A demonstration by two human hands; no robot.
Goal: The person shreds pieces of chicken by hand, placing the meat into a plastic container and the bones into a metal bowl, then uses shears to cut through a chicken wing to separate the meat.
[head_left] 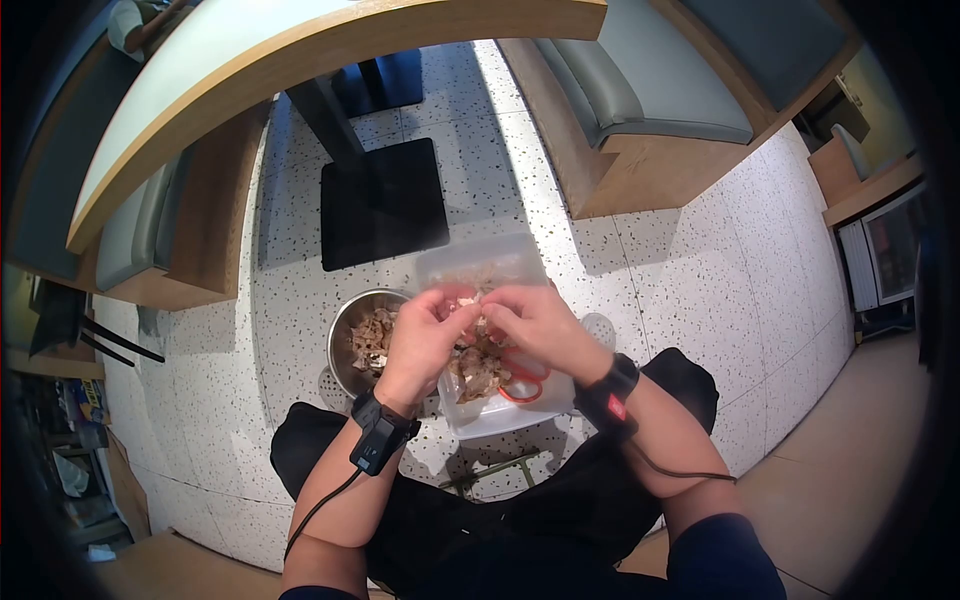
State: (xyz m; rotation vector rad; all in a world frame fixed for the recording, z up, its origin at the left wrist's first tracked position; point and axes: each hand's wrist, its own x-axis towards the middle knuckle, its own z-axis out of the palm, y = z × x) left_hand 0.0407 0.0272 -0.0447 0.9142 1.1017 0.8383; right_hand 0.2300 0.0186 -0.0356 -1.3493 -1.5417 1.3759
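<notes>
My left hand [428,340] and my right hand [542,325] meet above a translucent plastic tub [505,252]. The fingers of both are closed in a pinch on a small whitish piece [466,301], perhaps food; its kind is too blurred to tell. Brownish, wet-looking pieces [478,375] lie in the tub below. Scissors with orange-red handles [522,388] rest among them, their blades not clearly visible. Left of the tub stands a round steel bowl [336,345] with similar brown pieces [371,338] inside, partly covered by my left hand and wrist.
A wood-edged table [330,42] arches ahead on a post with a black base plate [385,200]. Padded benches [665,85] flank it. The speckled tile floor [660,260] spreads around the tub. Cabled black devices [383,432] are strapped to my wrists. Another person's arm shows top left.
</notes>
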